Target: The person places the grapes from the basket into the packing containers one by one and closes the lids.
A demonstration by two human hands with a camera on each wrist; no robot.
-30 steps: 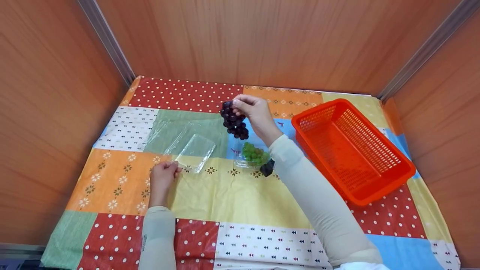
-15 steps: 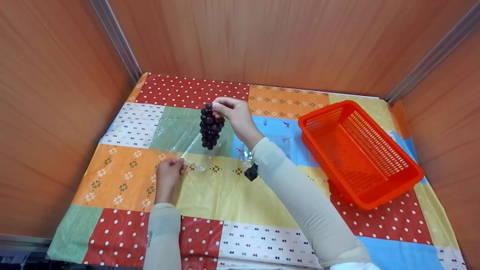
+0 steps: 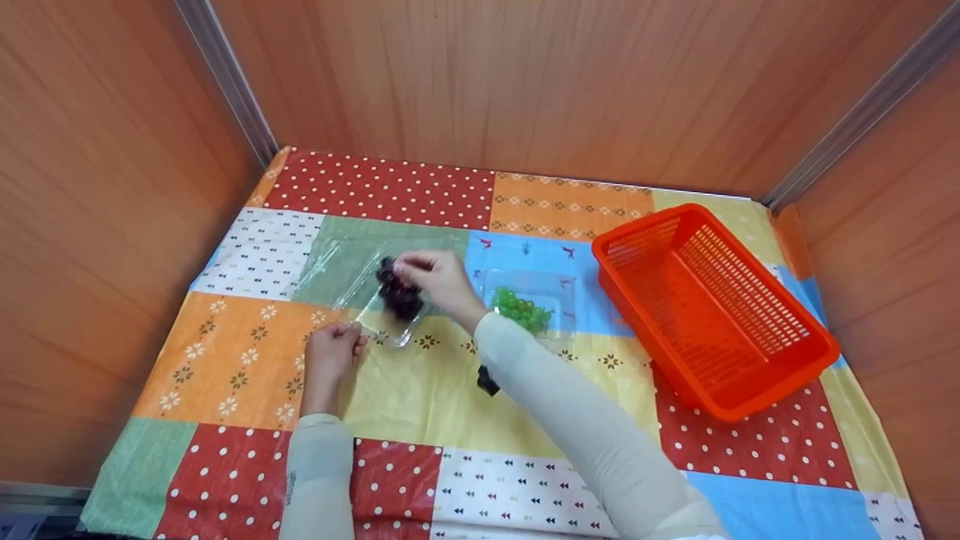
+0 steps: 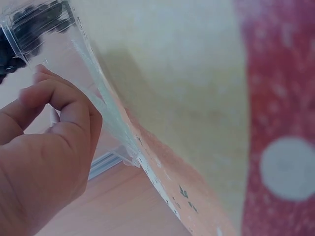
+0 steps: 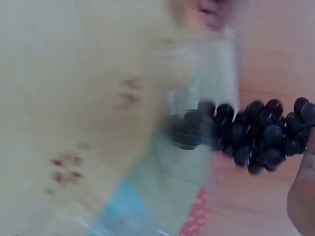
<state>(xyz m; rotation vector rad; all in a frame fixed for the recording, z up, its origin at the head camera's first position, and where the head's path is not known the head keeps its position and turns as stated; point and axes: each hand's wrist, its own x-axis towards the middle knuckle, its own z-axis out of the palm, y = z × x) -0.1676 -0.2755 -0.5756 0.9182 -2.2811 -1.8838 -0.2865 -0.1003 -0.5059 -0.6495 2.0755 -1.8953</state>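
My right hand (image 3: 442, 283) pinches the top end of a bunch of dark grapes (image 3: 399, 298), which hangs tilted over a clear plastic clamshell box (image 3: 403, 339). In the right wrist view, the grapes (image 5: 256, 132) stretch from the thumb toward the box, their lower end blurred and overlapping it. At the box's near left corner, the thumb and fingers of my left hand (image 3: 331, 352) pinch the thin edge. Dark grapes show through the clear wall of the box (image 4: 18, 39) in the left wrist view. Green grapes (image 3: 523, 310) lie in a second clear box (image 3: 561, 283) to the right.
A red-orange perforated plastic basket (image 3: 641, 322) stands at the right of the table. A small dark object (image 3: 487, 381) lies by my right forearm. The patchwork tablecloth (image 3: 420, 397) covers the table, with wood-look panels (image 3: 487, 82) at the back and sides.
My right hand has carried the dark grapes left and then down to the left box. The green grapes show fully again from behind the right arm. My left hand stays at the box corner.
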